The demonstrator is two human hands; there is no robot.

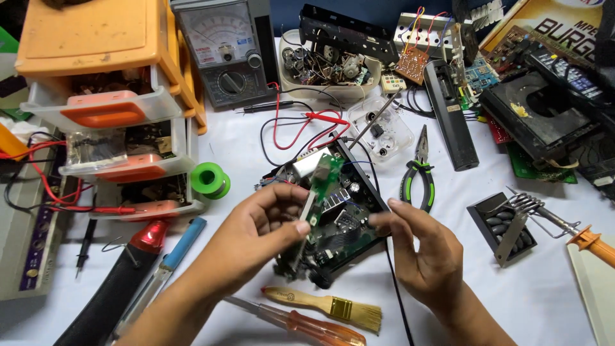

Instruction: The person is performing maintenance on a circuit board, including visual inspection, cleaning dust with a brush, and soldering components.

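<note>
My left hand [256,221] pinches a narrow green board [322,186] between thumb and fingers, holding it upright and a little tilted over the open black unit [333,221] in the middle of the white table [544,295]. My thumb presses the board's lower end; the top end rises toward a white block [307,160] at the unit's back. My right hand [416,247] sits at the unit's right edge, fingers half curled and loosely spread, fingertips touching its side, gripping nothing I can make out.

Just in front of the unit lie a brush [327,306] and an orange screwdriver [301,323]. Green-handled pliers [418,173] lie just right of the unit. A green solder spool [209,180] stands to the left, beside the orange drawers [109,96]. A meter [224,51] stands behind, its red lead [301,125] curling toward the unit. A soldering iron stand [506,227] sits well right.
</note>
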